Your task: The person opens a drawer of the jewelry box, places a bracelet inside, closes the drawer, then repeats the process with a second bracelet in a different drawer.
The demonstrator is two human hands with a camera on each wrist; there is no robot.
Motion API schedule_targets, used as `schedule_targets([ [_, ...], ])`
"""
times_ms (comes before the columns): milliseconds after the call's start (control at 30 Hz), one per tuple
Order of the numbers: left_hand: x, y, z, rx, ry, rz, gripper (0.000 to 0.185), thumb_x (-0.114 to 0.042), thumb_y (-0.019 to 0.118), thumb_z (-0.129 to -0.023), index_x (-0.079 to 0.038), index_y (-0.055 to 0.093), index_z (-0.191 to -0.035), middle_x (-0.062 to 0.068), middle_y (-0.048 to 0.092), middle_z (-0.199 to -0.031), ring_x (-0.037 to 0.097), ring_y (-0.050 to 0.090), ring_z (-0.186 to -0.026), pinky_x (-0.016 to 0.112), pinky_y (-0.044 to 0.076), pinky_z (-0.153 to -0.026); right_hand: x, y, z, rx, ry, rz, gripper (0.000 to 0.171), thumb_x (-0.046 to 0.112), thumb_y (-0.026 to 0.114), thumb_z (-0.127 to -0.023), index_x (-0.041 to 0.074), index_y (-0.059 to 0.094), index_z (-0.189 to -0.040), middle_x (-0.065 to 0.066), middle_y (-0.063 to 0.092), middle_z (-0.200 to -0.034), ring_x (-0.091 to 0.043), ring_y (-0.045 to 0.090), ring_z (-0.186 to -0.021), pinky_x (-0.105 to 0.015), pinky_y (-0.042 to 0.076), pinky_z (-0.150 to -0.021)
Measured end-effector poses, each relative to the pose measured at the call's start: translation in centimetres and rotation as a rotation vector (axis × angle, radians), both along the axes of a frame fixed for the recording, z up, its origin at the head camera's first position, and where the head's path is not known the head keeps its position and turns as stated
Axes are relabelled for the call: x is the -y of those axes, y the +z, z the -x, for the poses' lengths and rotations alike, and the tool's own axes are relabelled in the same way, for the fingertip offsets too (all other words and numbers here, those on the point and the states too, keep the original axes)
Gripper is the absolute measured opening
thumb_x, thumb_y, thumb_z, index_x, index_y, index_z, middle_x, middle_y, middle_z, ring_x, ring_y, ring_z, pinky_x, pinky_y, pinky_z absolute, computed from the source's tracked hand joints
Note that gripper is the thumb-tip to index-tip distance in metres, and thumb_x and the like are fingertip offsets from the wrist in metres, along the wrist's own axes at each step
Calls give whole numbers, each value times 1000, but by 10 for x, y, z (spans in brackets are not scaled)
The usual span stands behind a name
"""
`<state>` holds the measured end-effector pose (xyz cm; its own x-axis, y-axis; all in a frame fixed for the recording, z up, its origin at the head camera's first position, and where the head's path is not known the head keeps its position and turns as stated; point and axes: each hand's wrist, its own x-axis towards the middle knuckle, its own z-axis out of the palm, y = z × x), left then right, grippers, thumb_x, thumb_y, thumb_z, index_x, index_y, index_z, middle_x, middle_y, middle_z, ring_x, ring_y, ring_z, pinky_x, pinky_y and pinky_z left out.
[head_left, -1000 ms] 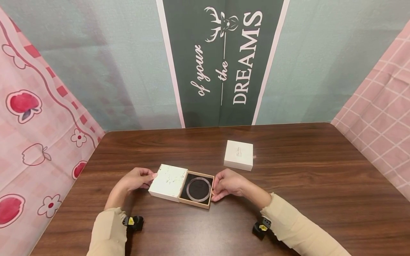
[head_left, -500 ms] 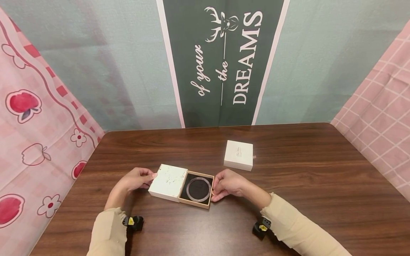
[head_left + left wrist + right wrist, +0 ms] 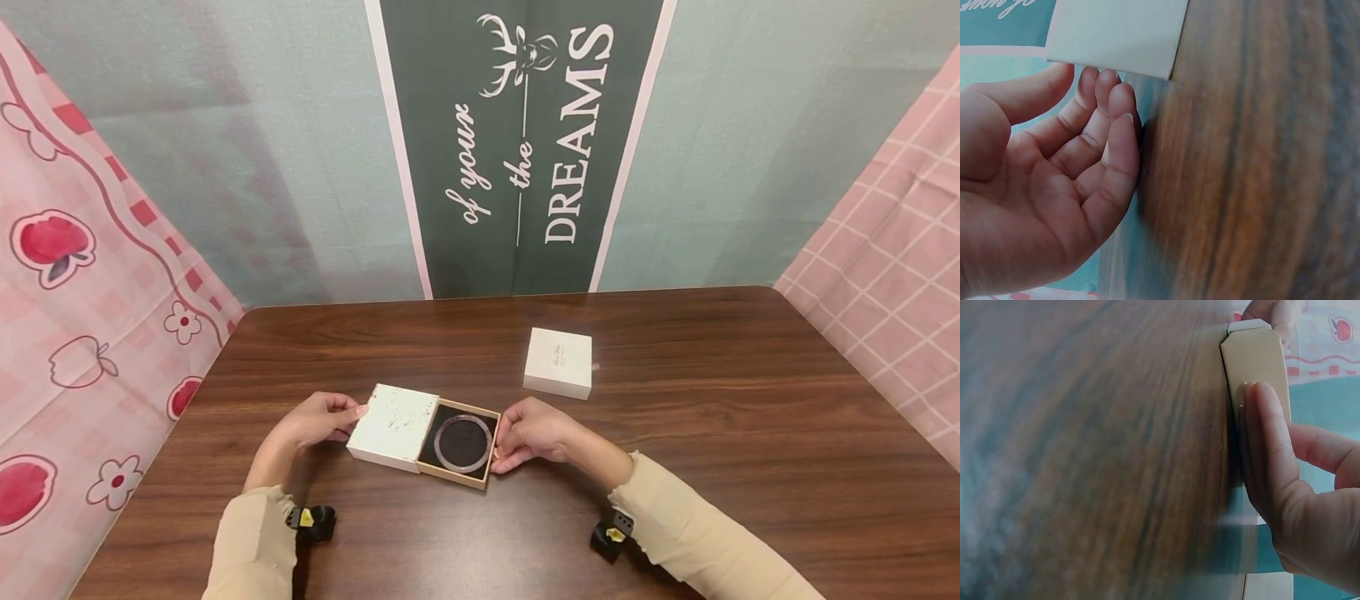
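Note:
A white box sleeve lies on the brown table with its tan drawer slid partly out to the right. In the drawer's black lining lies a pale pink bangle. My left hand holds the sleeve's left end, thumb on top and fingertips against the sleeve. My right hand presses on the drawer's right end. In the right wrist view a straight finger lies flat along the drawer's end face.
A second, closed white box sits farther back, right of centre. Pink patterned cloths hang on both sides, and a green banner behind the table's far edge. Bare wood lies around the boxes.
The drawer has slid a little to the left into the sleeve, and my right hand has moved with it. My left hand has stayed put.

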<state>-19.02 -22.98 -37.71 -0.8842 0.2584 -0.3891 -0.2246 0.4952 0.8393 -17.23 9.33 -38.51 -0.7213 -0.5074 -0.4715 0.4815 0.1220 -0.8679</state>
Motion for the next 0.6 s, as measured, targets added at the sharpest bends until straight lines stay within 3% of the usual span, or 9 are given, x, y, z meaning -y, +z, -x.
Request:
schedule_targets([
  [600, 1, 0, 1, 8, 0, 5, 27, -21, 58, -91, 7, 57, -90, 5, 53, -77, 15, 54, -71, 33, 51, -70, 5, 5, 3, 3, 14, 3, 11, -22, 44, -76, -13, 50, -78, -17, 54, -66, -26, 63, -64, -39, 53, -67],
])
